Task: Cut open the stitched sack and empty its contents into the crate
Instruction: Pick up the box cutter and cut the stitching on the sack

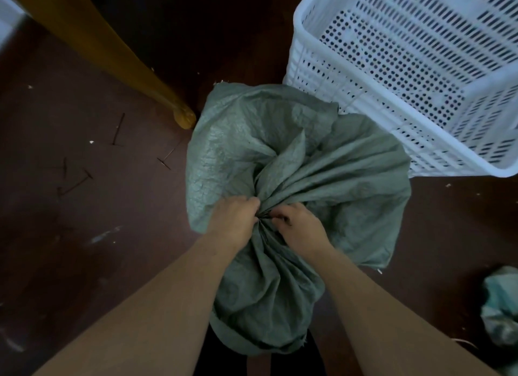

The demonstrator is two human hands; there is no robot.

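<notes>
Dark reddish-brown floor (70, 235) fills the view, dim and scuffed, with pale flecks on it. Dead centre stands the green woven sack (280, 157), upright on the floor in front of the person, its top gathered into a tight bunch of folds. Both hands are on that bunch — the left hand (235, 221) has its grip clamped on the gathered neck, fingers curled in; the right hand (301, 227) pinches the same neck from the other side, fingertips dug into the creases. Just behind the sack, touching its far edge, sits a white perforated crate (308, 67), nothing visible inside it. Off to the left, a yellow wooden leg (112, 50) slants down to the floor. Far right — a crumpled pale-green bundle (501, 308).
</notes>
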